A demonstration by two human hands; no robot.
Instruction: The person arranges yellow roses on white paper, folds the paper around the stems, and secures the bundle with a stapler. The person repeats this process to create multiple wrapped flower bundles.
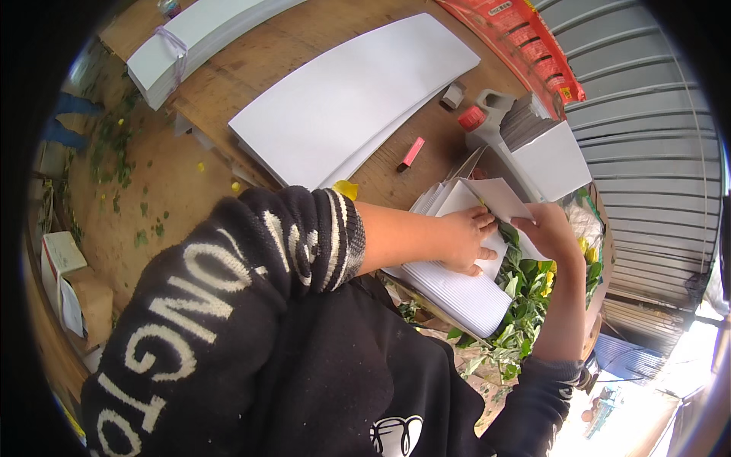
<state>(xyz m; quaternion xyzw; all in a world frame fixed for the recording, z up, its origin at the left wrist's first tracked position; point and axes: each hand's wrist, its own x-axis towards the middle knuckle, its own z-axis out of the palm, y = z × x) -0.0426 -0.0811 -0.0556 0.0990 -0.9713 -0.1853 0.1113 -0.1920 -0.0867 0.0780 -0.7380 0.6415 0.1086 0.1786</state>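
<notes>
My left hand (469, 242) lies palm down on white paper, its fingers spread, on a stack of white corrugated cardboard sheets (465, 294). Between the thumb and fingers of my right hand (551, 229) is the edge of a raised white sheet (505, 205). Part of that hand is hidden behind the sheet. Green leafy stems (522, 297) lie beside and partly beneath the cardboard. Yellow flowers (547, 280) show among the leaves, below my right hand.
Wide white sheets (354, 103) lie stacked on the wooden table (228, 80), near a tied bundle (200, 37). Around them are a small pink box (411, 153), a grey jerrycan (485, 134) with a red cap, a white box (551, 163) and a red printed bag (522, 45). A ribbed metal wall (645, 131) borders the right.
</notes>
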